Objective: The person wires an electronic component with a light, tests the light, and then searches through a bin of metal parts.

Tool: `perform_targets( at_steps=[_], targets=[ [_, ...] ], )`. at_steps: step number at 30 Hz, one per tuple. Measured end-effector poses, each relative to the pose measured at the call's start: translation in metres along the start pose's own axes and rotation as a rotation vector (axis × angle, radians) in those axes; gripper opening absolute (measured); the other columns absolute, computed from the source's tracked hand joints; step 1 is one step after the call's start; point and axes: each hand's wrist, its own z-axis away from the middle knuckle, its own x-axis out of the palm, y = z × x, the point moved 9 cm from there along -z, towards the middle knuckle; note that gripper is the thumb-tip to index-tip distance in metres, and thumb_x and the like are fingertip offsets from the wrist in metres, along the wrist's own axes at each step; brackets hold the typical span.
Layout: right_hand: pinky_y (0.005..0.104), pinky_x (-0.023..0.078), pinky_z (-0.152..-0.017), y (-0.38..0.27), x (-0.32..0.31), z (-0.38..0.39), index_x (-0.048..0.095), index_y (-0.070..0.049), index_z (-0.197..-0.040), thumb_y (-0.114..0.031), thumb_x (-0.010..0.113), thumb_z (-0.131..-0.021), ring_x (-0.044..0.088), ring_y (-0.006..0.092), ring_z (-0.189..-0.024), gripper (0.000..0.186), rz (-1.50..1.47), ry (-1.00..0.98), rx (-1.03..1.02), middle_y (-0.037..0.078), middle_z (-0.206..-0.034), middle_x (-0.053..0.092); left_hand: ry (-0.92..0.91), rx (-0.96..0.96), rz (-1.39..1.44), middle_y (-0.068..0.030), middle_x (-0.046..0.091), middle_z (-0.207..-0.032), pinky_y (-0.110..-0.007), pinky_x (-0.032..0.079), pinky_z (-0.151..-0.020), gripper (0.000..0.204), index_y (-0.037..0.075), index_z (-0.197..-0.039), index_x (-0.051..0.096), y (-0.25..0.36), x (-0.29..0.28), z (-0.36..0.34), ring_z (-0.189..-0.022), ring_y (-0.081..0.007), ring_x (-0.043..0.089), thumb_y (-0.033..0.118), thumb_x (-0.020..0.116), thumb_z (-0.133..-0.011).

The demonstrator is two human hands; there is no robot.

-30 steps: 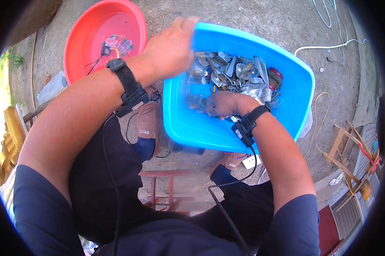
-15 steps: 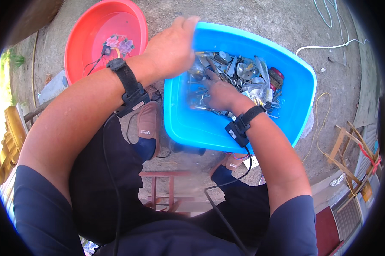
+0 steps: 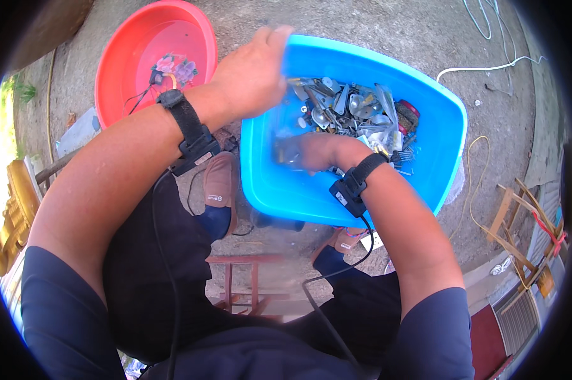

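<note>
A blue plastic tub (image 3: 439,120) stands in front of me, with a heap of mixed metal hardware (image 3: 355,104) in it: flat metal pieces, small parts and clear plastic bags. My left hand (image 3: 254,79) is closed over the tub's far left corner, its fingers hooked on the rim. Down inside the tub, my right hand (image 3: 324,152) reaches into the near left part of the heap. Motion smears its fingers, and I cannot make out what they touch. A red-edged brush-like piece (image 3: 407,116) lies at the heap's right side.
A red basin (image 3: 124,69) with a flower print stands left of the tub, a dark plug and cable (image 3: 156,77) in it. White cable (image 3: 470,69) runs along the ground at right. A wooden frame (image 3: 520,228) stands at far right, and a low reddish stool (image 3: 254,278) between my legs.
My right hand has moved toward me and slightly left within the tub, uncovering hardware behind it. My left hand stays on the rim; the tub has shifted very slightly left.
</note>
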Motion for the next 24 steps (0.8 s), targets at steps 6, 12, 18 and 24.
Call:
perform_targets(
  at_steps=[6, 12, 18, 24],
  targets=[
    [0.0432, 0.057, -0.091, 0.005, -0.05, 0.044, 0.069, -0.011, -0.128, -0.02, 0.062, -0.093, 0.071, 0.034, -0.105, 0.037, 0.179, 0.172, 0.102, 0.018, -0.128, 0.068, -0.024, -0.017, -0.001, -0.0261, 0.052, -0.133, -0.05, 0.05, -0.102, 0.074, 0.002, -0.151, 0.032, -0.002, 0.002, 0.0, -0.12, -0.0455, 0.058, 0.015, 0.068, -0.087],
    [0.048, 0.056, -0.095, 0.007, -0.111, 0.089, 0.066, -0.008, -0.127, -0.018, 0.062, -0.091, 0.067, 0.0397, -0.111, 0.037, 0.215, 0.803, 0.259, 0.018, -0.139, 0.06, -0.009, -0.006, 0.006, -0.0265, 0.052, -0.131, -0.051, 0.051, -0.1, 0.073, 0.001, -0.15, 0.033, -0.001, 0.002, 0.0, -0.118, -0.0461, 0.059, 0.014, 0.068, -0.087],
    [0.0479, 0.056, -0.096, 0.028, -0.117, 0.083, 0.059, -0.003, -0.134, -0.022, 0.066, -0.09, 0.066, 0.0404, -0.114, 0.048, 0.245, 0.839, 0.425, 0.02, -0.143, 0.056, -0.002, -0.005, 0.025, -0.0266, 0.053, -0.13, -0.052, 0.051, -0.099, 0.072, 0.002, -0.149, 0.034, -0.001, 0.001, 0.0, -0.116, -0.0471, 0.059, 0.013, 0.067, -0.086],
    [0.0479, 0.054, -0.1, 0.052, -0.115, 0.068, 0.055, -0.004, -0.14, -0.028, 0.069, -0.088, 0.065, 0.0394, -0.118, 0.058, 0.245, 0.789, 0.504, 0.021, -0.139, 0.06, -0.016, -0.013, 0.039, -0.0268, 0.052, -0.131, -0.052, 0.051, -0.099, 0.072, 0.002, -0.149, 0.033, 0.0, 0.001, -0.001, -0.116, -0.0473, 0.06, 0.013, 0.067, -0.087]
  ],
)
